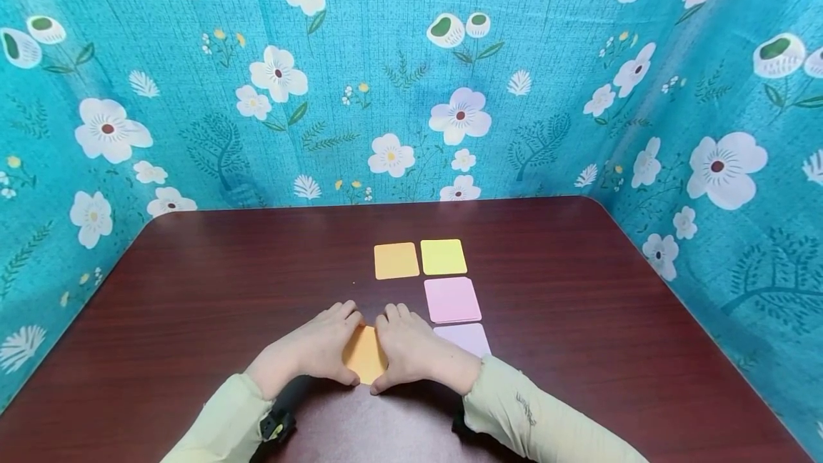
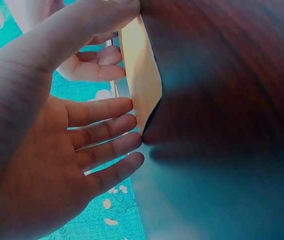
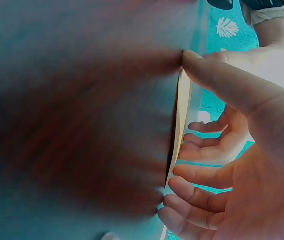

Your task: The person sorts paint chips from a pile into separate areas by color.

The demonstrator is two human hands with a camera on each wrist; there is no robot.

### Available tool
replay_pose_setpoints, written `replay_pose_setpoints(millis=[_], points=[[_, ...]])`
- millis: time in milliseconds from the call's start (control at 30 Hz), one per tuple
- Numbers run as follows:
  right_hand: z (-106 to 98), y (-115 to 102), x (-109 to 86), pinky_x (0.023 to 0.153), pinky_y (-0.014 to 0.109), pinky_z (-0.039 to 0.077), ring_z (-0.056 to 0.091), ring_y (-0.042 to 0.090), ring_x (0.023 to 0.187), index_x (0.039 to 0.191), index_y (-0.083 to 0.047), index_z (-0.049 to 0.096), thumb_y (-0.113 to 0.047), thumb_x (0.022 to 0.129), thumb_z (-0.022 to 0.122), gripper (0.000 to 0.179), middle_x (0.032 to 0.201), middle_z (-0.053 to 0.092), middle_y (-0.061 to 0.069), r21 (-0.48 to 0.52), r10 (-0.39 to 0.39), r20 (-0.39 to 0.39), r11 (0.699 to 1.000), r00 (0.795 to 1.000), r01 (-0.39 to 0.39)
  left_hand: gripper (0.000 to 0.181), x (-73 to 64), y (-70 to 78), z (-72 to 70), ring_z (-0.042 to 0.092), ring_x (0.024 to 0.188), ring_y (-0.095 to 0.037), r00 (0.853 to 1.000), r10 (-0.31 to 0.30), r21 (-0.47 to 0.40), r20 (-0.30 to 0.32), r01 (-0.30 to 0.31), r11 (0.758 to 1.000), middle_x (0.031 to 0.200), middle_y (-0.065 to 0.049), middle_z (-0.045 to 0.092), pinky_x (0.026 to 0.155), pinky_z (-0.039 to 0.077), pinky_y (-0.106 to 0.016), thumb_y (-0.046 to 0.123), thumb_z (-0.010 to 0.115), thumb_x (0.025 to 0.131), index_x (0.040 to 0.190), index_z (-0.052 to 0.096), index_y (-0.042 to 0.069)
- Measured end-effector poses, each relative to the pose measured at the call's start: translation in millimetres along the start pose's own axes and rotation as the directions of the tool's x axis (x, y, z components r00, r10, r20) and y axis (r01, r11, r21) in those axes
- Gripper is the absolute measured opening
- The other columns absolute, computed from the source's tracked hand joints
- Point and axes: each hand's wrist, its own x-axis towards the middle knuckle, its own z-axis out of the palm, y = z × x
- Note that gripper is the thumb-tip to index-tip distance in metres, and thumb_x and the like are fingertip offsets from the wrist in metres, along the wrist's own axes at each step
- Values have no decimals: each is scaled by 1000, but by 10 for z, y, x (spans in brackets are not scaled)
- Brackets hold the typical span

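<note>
An orange card [image 1: 365, 356] is between both hands, low over or on the dark table near its front. My left hand [image 1: 324, 341] holds its left side, thumb at the near edge, fingers at the far edge. From the right, my right hand [image 1: 411, 349] holds it the same way. The left wrist view shows the long fingers of the left hand [image 2: 97, 135] rather straight, tips at the card [image 2: 142, 70]. A thin dark gap runs under the card [image 3: 181, 105] in the right wrist view, beside the right hand [image 3: 236, 165].
Behind the hands lie another orange card [image 1: 396, 261], a yellow card [image 1: 444, 257] and a pink card [image 1: 453, 300]. A lilac card [image 1: 464, 338] is partly hidden by the right forearm. The dark red table [image 1: 212, 270] meets a blue flowered cloth [image 1: 360, 77] at the back.
</note>
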Motion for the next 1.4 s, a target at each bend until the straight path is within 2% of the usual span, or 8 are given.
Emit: replay_pose_setpoints(millis=[300, 567, 667, 867, 967, 1400], points=[[-38, 14, 29, 68, 27, 43, 44, 17, 82, 98, -6, 53, -63, 52, 74, 76, 87, 44, 3, -2, -11, 13, 1000, 1000, 11, 64, -2, 19, -16, 41, 82, -15, 1000, 2, 17, -3, -2, 1000, 89, 2, 42, 75, 41, -31, 43, 78, 53, 97, 52, 6], [-75, -31, 26, 73, 22, 43, 44, 13, 80, 100, -3, 55, -47, 56, 79, 67, 86, 42, 1, 97, -50, 25, 994, 998, 47, 63, 16, 32, -5, 41, 80, -16, 1000, 9, 39, -16, -8, 999, 87, 0, 41, 72, 42, -31, 43, 78, 53, 94, 52, 4], [-74, -36, 31, 72, 23, 43, 44, 15, 80, 102, -3, 54, -48, 56, 79, 70, 88, 42, 2, 85, -31, 39, 996, 999, 27, 63, 17, 38, -3, 42, 80, -16, 1000, 0, 48, -9, 1, 999, 87, 0, 41, 72, 42, -32, 43, 78, 53, 95, 52, 4], [-84, -13, 55, 71, 26, 43, 43, 18, 82, 103, -3, 51, -58, 52, 78, 80, 88, 45, 4, -13, -1, 106, 1000, 994, 2, 65, 10, 55, 8, 41, 79, -17, 1000, -28, 62, 1, 27, 998, 86, -1, 41, 68, 43, -33, 46, 78, 52, 94, 51, 4], [-90, 9, 76, 69, 27, 43, 42, 18, 81, 103, -4, 50, -59, 50, 78, 82, 87, 45, 5, -19, 8, 127, 1000, 992, -6, 65, 7, 62, 4, 41, 78, -16, 1000, -30, 66, -1, 30, 997, 85, -1, 41, 67, 42, -33, 48, 78, 52, 93, 51, 4], [-105, 0, 65, 68, 28, 43, 43, 19, 84, 103, -4, 52, -60, 51, 77, 80, 91, 44, 6, -44, 0, 124, 999, 992, 5, 65, -2, 86, -4, 42, 79, -17, 1000, -28, 62, -4, 28, 998, 86, -2, 41, 68, 42, -34, 47, 78, 53, 93, 51, 4]])
